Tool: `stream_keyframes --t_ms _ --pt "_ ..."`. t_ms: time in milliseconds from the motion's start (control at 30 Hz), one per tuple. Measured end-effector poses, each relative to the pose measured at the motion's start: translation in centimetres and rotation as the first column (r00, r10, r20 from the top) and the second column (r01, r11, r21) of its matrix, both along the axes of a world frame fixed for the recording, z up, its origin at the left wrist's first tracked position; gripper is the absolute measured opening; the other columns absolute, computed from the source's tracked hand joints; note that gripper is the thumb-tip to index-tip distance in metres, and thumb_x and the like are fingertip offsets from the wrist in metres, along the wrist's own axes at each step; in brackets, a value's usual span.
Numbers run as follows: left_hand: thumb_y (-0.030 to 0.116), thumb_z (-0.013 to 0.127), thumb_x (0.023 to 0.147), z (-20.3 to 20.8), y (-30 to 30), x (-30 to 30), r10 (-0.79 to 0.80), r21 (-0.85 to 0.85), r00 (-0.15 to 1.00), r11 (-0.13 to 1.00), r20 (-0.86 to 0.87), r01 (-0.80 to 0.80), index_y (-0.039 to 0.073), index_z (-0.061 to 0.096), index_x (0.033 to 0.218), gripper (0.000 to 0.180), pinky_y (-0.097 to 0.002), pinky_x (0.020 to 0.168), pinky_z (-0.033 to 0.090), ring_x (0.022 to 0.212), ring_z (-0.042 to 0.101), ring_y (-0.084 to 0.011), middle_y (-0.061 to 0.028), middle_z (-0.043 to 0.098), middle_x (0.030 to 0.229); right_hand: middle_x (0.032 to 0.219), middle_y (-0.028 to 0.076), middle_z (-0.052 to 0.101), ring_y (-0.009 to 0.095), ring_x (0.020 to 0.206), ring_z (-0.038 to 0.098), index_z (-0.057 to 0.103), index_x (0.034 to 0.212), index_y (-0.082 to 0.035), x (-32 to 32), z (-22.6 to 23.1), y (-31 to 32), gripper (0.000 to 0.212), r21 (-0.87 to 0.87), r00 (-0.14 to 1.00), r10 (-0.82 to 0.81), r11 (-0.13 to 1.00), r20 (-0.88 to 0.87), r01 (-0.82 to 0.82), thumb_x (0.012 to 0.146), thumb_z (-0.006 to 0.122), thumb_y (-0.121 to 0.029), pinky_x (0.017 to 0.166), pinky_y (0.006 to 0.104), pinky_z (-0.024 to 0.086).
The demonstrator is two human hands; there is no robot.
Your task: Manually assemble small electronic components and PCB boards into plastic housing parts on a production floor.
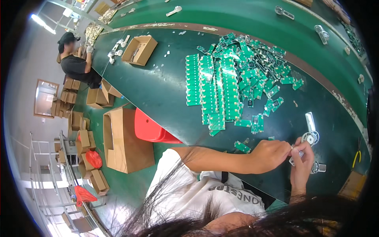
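Note:
My left hand (271, 153) reaches in across the near edge of the table, fingers closed in a pinch against my right hand. What it pinches, if anything, is too small to make out. My right hand (302, 162) is closed on a small white plastic part (292, 160), mostly covered by the fingers. Just beyond the fingertips lies a white piece with a round head and long handle (310, 136), like a small handheld fan. Another such white piece (318, 167) is to the right of my right hand. A green circuit board (242, 147) lies left of my left hand.
Green circuit boards (221, 91) form a large heap and stacked strips on the dark green table (158, 98). Yellow-handled pliers (357, 158) lie far right. An open cardboard box (139, 50) stands back left. Beside the table are a red stool (150, 126), cartons and another person (75, 63).

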State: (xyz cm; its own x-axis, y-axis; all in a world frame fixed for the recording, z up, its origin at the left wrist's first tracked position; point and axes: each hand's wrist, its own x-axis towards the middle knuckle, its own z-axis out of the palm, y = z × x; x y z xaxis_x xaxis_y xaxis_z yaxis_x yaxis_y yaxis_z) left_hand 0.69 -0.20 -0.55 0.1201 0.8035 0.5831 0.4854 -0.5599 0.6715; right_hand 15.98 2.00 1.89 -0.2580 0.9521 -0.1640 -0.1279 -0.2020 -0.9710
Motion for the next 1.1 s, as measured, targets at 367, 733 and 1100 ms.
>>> stream_keyframes --t_ms 367,733,1100 --pt "-0.006 0.070 0.071 0.2 1.2 0.1 -0.005 0.019 0.999 1.000 -0.035 0.005 0.001 0.054 0.086 0.024 -0.0345 0.054 0.049 0.062 0.062 -0.0271 -0.0129 0.062 0.076 0.087 0.003 0.054 0.010 0.083 0.049 0.058 0.077 -0.002 0.2 -1.5 1.1 0.013 0.016 1.000 0.015 1.000 -0.014 -0.015 0.083 0.067 -0.008 0.073 0.0257 0.039" --pt "0.000 0.059 0.088 2.1 2.7 -2.8 -0.020 -0.736 0.885 0.548 0.465 0.398 0.000 0.058 0.083 0.005 -0.0220 0.067 0.049 0.077 0.057 -0.0082 -0.0042 0.061 0.091 0.085 0.008 0.057 0.027 0.079 0.055 0.067 0.095 -0.009 1.8 -0.1 1.6 0.020 0.781 0.786 -0.349 0.570 0.511 -0.255 0.075 0.071 -0.009 0.068 0.0370 0.046" --pt "-0.004 0.054 0.087 2.1 1.9 -2.2 0.084 -0.424 0.418 0.285 0.905 0.860 0.004 0.053 0.083 0.009 -0.0378 0.085 0.052 0.098 0.058 -0.0175 -0.0059 0.055 0.106 0.125 0.015 0.043 0.026 0.101 0.053 0.071 0.103 -0.015 1.6 0.5 1.0 0.025 0.637 0.901 -0.121 0.746 0.417 -0.195 0.079 0.071 -0.008 0.078 0.0342 0.048"
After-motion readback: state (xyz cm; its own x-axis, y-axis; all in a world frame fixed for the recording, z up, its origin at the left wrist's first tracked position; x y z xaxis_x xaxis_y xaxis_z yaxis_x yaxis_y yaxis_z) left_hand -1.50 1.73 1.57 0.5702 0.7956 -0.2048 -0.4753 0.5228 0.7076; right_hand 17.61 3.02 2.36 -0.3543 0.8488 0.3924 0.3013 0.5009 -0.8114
